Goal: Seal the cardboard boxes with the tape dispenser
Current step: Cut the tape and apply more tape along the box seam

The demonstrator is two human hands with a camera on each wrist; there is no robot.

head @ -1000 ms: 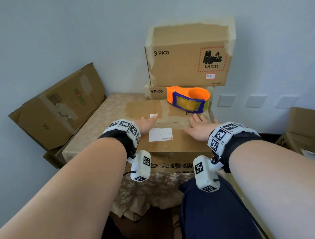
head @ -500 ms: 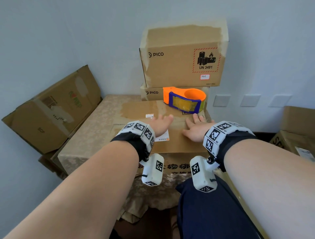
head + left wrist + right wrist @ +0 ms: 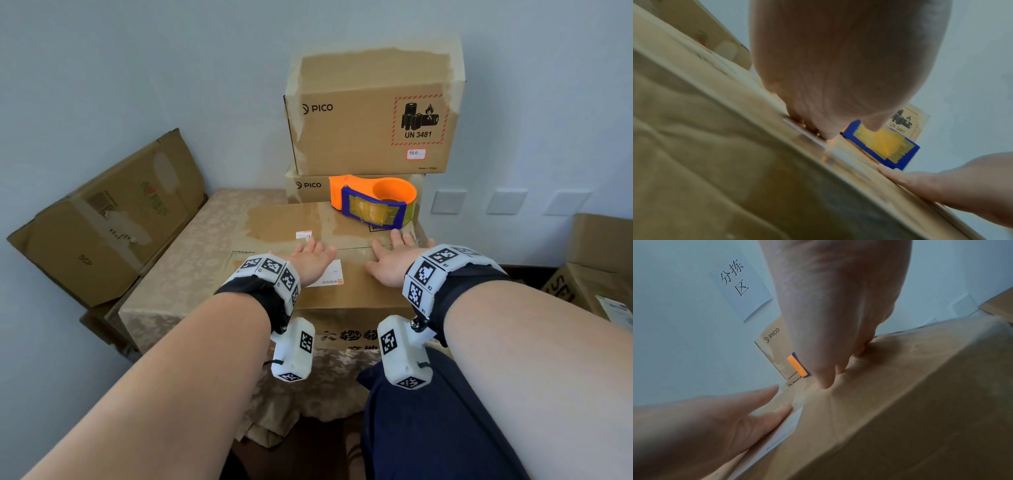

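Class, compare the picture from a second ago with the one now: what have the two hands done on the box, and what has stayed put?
The left hand slid toward the right hand across the box top, now covering more of the white label; both stay flat, gripping nothing. The tape dispenser stays untouched at the far edge, and the stacked boxes behind are unmoved.

1. A brown cardboard box point(image 3: 352, 284) lies flat, its flaps closed, with a white label on top.
2. An orange and blue plastic tape dispenser point(image 3: 373, 202) with yellowish tape rests on that box's far end, in front of two stacked brown PICO cardboard boxes point(image 3: 370, 116).
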